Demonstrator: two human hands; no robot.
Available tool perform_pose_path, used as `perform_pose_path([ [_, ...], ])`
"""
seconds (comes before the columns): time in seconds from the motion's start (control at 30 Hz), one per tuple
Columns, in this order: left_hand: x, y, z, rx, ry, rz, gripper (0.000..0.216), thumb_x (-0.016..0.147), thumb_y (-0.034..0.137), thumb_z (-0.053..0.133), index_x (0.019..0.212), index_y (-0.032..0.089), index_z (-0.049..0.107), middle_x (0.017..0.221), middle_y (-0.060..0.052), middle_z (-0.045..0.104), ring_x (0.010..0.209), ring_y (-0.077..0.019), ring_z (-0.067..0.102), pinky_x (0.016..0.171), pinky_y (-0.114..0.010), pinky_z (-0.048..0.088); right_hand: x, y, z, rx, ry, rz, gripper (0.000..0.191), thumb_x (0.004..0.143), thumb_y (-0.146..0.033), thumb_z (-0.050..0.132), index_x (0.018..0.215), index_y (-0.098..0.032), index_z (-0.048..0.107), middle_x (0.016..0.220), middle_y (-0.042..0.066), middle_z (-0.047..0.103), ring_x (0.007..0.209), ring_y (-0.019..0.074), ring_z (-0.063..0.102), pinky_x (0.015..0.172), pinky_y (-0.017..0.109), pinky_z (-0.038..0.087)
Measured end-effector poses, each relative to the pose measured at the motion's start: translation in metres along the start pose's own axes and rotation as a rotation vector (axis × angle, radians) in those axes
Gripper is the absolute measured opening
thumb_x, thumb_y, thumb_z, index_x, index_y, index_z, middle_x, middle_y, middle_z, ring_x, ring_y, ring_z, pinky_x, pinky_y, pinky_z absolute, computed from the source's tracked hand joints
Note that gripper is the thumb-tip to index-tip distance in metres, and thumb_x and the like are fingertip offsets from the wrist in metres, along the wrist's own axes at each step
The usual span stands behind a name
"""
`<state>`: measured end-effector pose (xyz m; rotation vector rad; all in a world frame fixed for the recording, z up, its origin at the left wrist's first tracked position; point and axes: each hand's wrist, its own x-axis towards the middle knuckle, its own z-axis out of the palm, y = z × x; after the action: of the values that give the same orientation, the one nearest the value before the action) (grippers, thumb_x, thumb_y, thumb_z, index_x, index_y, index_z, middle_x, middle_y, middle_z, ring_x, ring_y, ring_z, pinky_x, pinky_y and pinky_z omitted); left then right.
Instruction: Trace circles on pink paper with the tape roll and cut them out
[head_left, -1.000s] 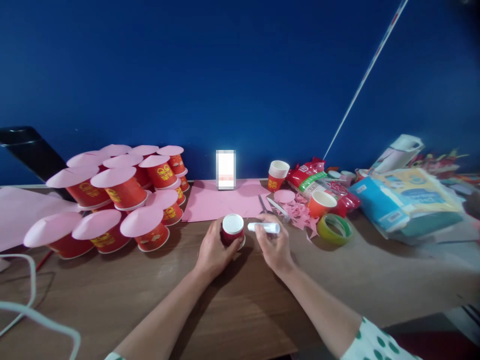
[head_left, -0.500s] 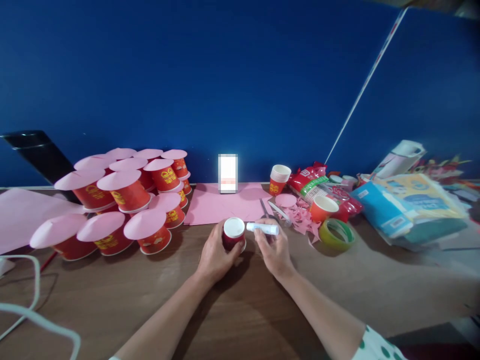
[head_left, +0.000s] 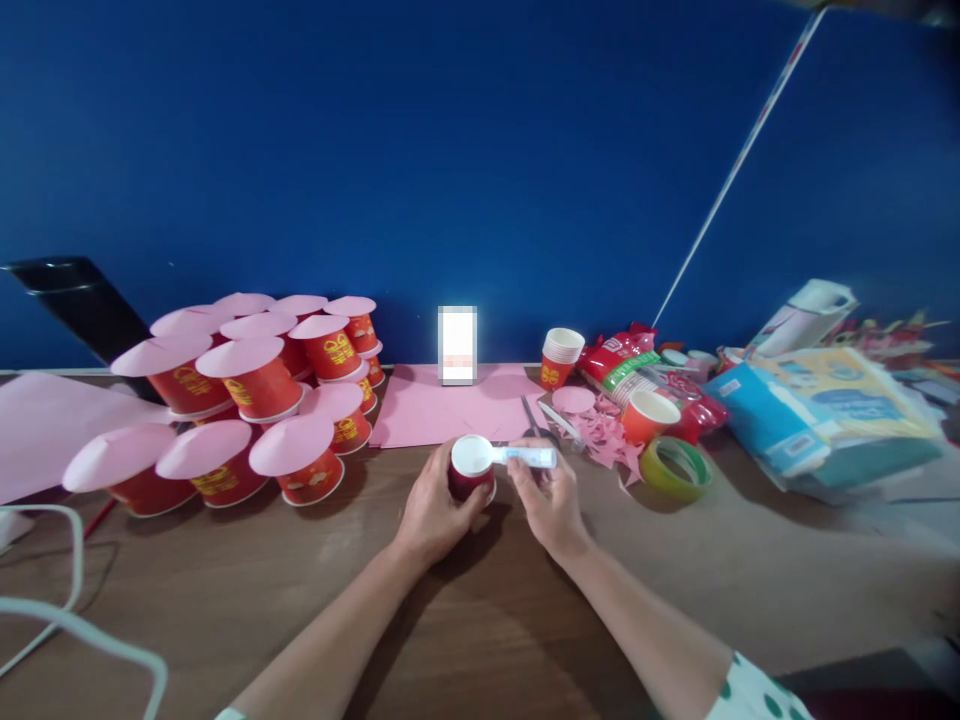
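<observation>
Left hand (head_left: 431, 512) wrapped round an upside-down red paper cup (head_left: 466, 485), just this side of the pink paper sheets (head_left: 424, 418). Right hand (head_left: 553, 503) pinching a white glue stick (head_left: 534, 457), tip at the cup's base edge; contact hard to tell. Best done with cup steady, light pressure, even coat along the edge. Left fingers cover part of the cup; scissors (head_left: 529, 415) half hidden behind right hand; lit screen (head_left: 457, 345) pixelated.

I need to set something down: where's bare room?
Bare brown wooden table: between thick white cable and left forearm, red paper cups with pink cone tops behind; right of right forearm, round yellow-green tape roll behind. Crowded: among the cups, beyond the roll.
</observation>
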<state>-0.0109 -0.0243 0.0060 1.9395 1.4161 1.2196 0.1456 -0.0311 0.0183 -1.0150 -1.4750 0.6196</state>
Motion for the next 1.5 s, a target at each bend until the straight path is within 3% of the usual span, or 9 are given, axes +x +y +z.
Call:
perform_pose_path([
  [0.4, 0.0004, -0.0007, 0.0002, -0.001, 0.003, 0.015, 0.047, 0.072, 0.031, 0.061, 0.115, 0.021, 0.048, 0.109, -0.006, 0.058, 0.1, -0.0218, 0.055, 0.085, -0.035, 0.044, -0.0012, 0.0004, -0.0006, -0.099, -0.02, -0.077, 0.012, 0.084, -0.024, 0.054, 0.095, -0.018, 0.057, 0.087, 0.005, 0.061, 0.076, 0.0154, 0.059, 0.07, 0.026, 0.049],
  [0.83, 0.0003, 0.0001, 0.0004, 0.005, 0.005, 0.0, 0.042, 0.072, 0.031, 0.06, 0.111, 0.022, 0.049, 0.104, -0.005, 0.059, 0.093, -0.0207, 0.056, 0.08, -0.033, 0.044, -0.0074, 0.0027, 0.0038, -0.015, -0.008, 0.007, 0.01, 0.081, -0.025, 0.057, 0.088, -0.018, 0.054, 0.073, 0.001, 0.058, 0.061, 0.0122, 0.055, 0.056, 0.022, 0.047],
  [1.5, -0.0001, 0.0027, -0.0009, 0.004, -0.001, -0.019, 0.042, 0.073, 0.032, 0.06, 0.111, 0.021, 0.048, 0.103, -0.006, 0.059, 0.094, -0.0216, 0.056, 0.08, -0.034, 0.044, -0.0071, 0.0014, 0.0045, -0.048, 0.03, 0.012, 0.009, 0.078, -0.026, 0.057, 0.08, -0.018, 0.052, 0.067, -0.001, 0.055, 0.057, 0.0109, 0.05, 0.053, 0.022, 0.043],
])
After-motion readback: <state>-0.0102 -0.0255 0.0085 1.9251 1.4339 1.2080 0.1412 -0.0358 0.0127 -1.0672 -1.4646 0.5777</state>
